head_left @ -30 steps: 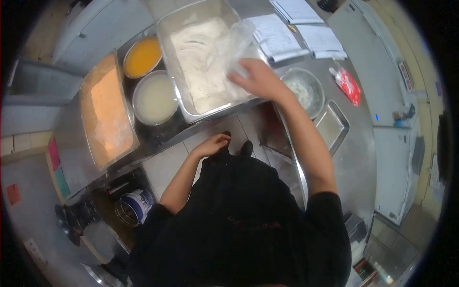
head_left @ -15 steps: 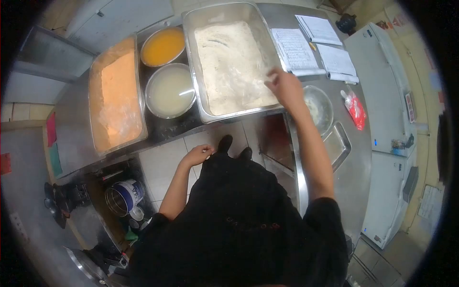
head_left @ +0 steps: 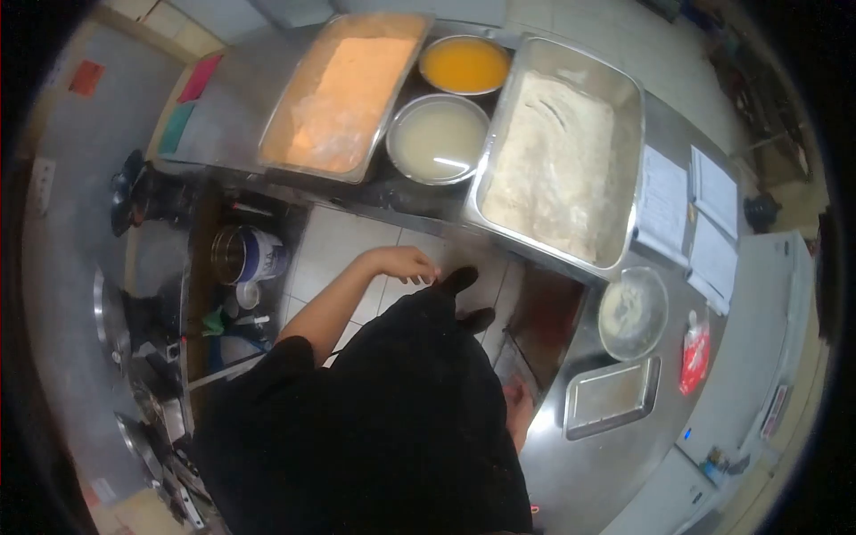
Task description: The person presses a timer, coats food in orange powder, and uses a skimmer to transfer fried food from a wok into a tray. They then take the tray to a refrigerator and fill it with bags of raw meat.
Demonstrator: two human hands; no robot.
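My left hand (head_left: pixel 406 265) hangs over the tiled floor in front of my body, its fingers loosely bent and nothing visible in them. Down at my right side, beside the steel counter edge, is my right hand (head_left: pixel 517 406); my black shirt covers part of it and its fingers are blurred. A deep steel pan of pale flour (head_left: pixel 557 160) lies beyond both hands. Left of it are a bowl of cloudy liquid (head_left: pixel 437 138), a bowl of orange-yellow liquid (head_left: pixel 464 64) and a pan of orange powder (head_left: pixel 343 102).
On the counter's right stand a bowl with pale residue (head_left: pixel 633 312), a small steel tray (head_left: pixel 612 399) and a red-and-white bag (head_left: pixel 695 357). Open notebooks (head_left: pixel 664 201) lie behind them. A white-and-blue bucket (head_left: pixel 251 254) stands on the left, near several pans (head_left: pixel 143 446).
My right hand has come away from the flour pan and dropped to my side. The view has turned, shifting the counter rightward. My left hand stays low in front of me.
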